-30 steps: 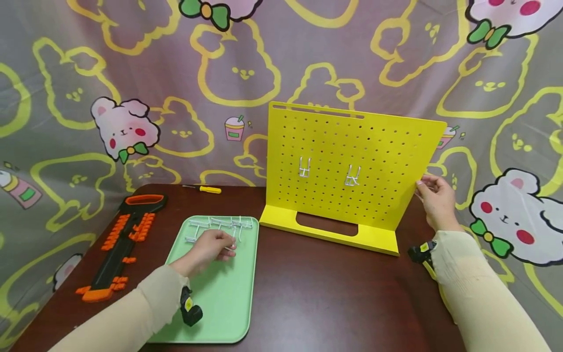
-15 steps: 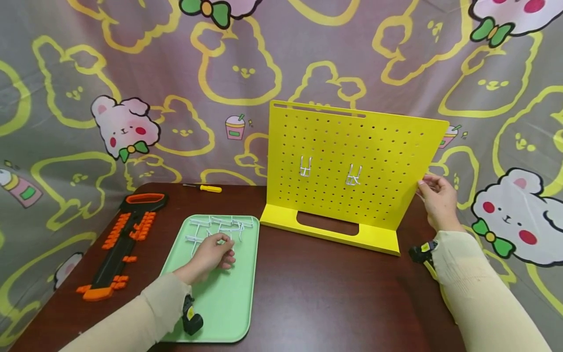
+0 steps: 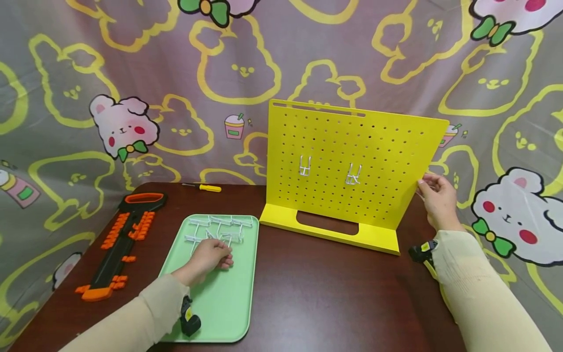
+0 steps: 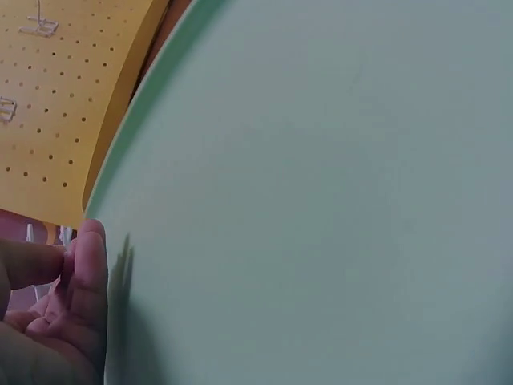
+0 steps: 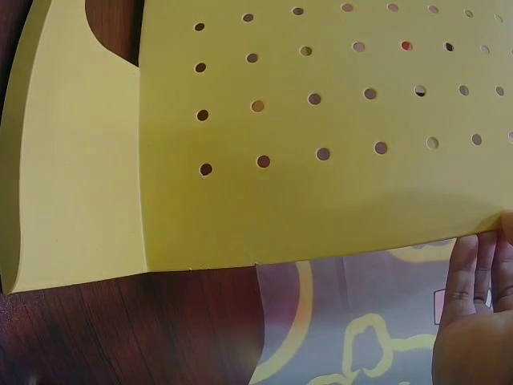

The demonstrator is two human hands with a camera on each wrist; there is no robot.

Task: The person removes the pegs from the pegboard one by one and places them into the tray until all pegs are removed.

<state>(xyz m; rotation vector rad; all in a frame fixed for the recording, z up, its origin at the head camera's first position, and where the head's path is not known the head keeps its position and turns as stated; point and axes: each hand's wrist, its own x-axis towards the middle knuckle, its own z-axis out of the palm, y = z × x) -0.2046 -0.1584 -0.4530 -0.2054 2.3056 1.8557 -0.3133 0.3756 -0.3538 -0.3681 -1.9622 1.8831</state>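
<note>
My left hand [image 3: 206,258] is over the green tray [image 3: 228,308], its thumb and fingers pinching a white wire hook [image 4: 66,235]; only a small part of that hook shows beside the fingertips in the left wrist view. Several more white wire hooks [image 3: 220,221] lie at the tray's far end, just beyond the hand. A yellow pegboard [image 3: 402,139] stands upright on its base at the right. On it hang two white hooks, a left one [image 3: 305,171] and a right one [image 3: 352,180]. My right hand [image 3: 440,201] grips the board's right edge, thumb in front and fingers partly behind.
Left of the tray lies a black and orange tool rack [image 3: 112,259] with orange clips. A yellow-handled screwdriver [image 3: 210,188] is at the back of the dark wooden table [image 3: 316,293]. A patterned curtain [image 3: 167,73] hangs behind everything.
My left hand has drawn back slightly toward me and to the left, uncovering more of the hooks in the tray. The right hand stays on the pegboard's edge.
</note>
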